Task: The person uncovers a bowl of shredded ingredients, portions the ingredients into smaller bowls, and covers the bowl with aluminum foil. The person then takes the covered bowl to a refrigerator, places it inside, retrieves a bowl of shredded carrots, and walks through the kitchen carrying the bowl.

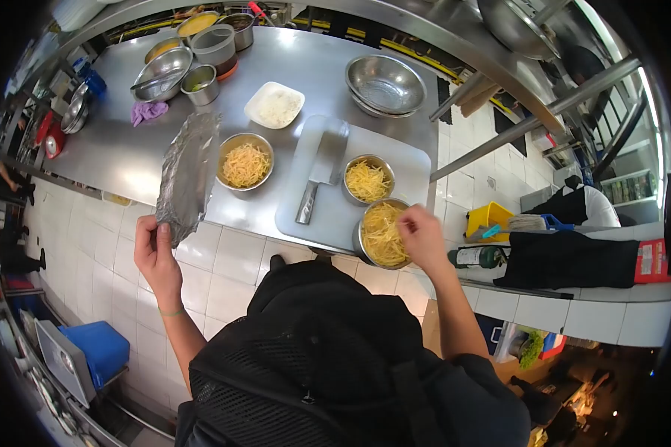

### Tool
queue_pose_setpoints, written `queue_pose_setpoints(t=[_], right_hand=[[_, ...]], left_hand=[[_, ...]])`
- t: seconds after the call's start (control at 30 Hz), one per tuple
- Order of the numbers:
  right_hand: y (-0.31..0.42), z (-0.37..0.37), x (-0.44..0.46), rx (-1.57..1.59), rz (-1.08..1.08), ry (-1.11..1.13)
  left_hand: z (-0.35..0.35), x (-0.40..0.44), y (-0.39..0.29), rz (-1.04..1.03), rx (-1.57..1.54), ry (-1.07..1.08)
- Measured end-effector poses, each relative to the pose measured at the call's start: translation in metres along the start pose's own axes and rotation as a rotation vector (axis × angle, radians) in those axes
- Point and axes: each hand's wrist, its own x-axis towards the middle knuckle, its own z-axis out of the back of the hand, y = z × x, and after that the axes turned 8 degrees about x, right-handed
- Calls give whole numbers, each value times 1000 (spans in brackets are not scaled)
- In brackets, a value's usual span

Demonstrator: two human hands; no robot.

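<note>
My left hand (157, 249) grips one end of a long foil tray (186, 175), which is held tilted beside the table's front edge. My right hand (422, 237) is at a metal bowl of yellow shreds (382, 235), its fingers closed at the surface of the shreds. Behind that bowl, a smaller metal bowl of yellow shreds (368, 179) rests on the white cutting board (294, 164). A cleaver (325, 165) lies on the board. To the left stands a metal bowl of orange-yellow shreds (245, 164).
A white bowl of white shreds (275, 105) stands farther back. Stacked steel bowls (386, 86) are at the back right. Several containers and a purple cloth (149, 112) sit at the back left. A steel rail (537, 123) crosses the right side.
</note>
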Motion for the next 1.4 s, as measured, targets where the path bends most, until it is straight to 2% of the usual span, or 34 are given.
queue_pose_setpoints(t=[0.03, 0.1, 0.13, 0.17, 0.23, 0.3, 0.37, 0.4, 0.43, 0.5, 0.53, 0.63, 0.67, 0.7, 0.77, 0.8, 0.83, 0.9, 0.93, 0.97, 1.03, 1.17, 1.23, 1.3, 1.37, 1.4], right_hand=[[-5, 1, -4, -6, -5, -12], [-6, 4, -9, -208, 283, 75], [5, 10, -9, -30, 133, 26], [17, 20, -9, -37, 127, 37], [34, 28, -9, 58, -103, -90], [8, 13, -13, 26, -117, -89], [-31, -4, -18, -278, 180, 181], [-14, 0, -17, -290, 248, 131], [5, 12, -10, -295, 264, 138], [42, 36, -12, -90, 79, -166], [49, 49, -13, -106, 79, -230], [33, 37, -13, 14, 68, -257], [11, 22, -13, 12, 35, -50], [5, 12, -19, 4, 32, -61], [4, 0, -22, -214, 293, -56], [21, 8, -23, 7, 3, -123], [25, 14, -23, 6, 4, -110], [28, 24, -23, 40, -126, -423], [10, 16, -18, 4, -22, -437], [-10, 4, -12, 0, -28, -458], [-42, -14, 3, 34, 25, -263], [-66, -14, 57, -74, -4, -417], [-74, -15, 83, -56, -190, -330], [-87, -22, 101, -115, -180, -271], [-98, -28, 118, -53, -433, -5], [-93, -34, 125, 61, -470, -32]], left_hand=[[0, 0, 1, -5, -10, 9], [-3, -1, 1, -55, 14, 6], [-2, -2, -3, -28, 27, 8], [-3, -5, -5, -14, 24, 7], [-1, -5, -7, -17, 78, 13], [-3, -4, -1, -19, 66, 34], [-8, -5, 5, -9, 31, 32], [-8, -2, 3, -12, 24, 21], [-6, -1, 0, -2, 35, 46], [1, -8, 0, 28, 55, 83], [1, -7, 0, 28, 66, 71], [-10, -3, 6, 5, 8, 73], [-11, -3, 7, 0, -48, 67], [-11, -2, 8, -4, -58, 74], [-12, -1, 10, -29, -56, 99], [-10, -1, 9, -20, -58, 74], [-7, 0, 6, -28, -63, 96], [-2, 2, 9, -52, -76, 142], [-1, 2, 15, -16, -73, 154], [-1, 4, 19, 23, -70, 169], [-2, 8, 21, -7, -96, 202], [3, 15, 18, -47, -137, 173], [9, 21, 20, -71, -134, 159], [21, 25, 20, -86, -122, 143], [35, 26, 20, -76, -117, 82], [44, 25, 21, -74, -108, 65]])
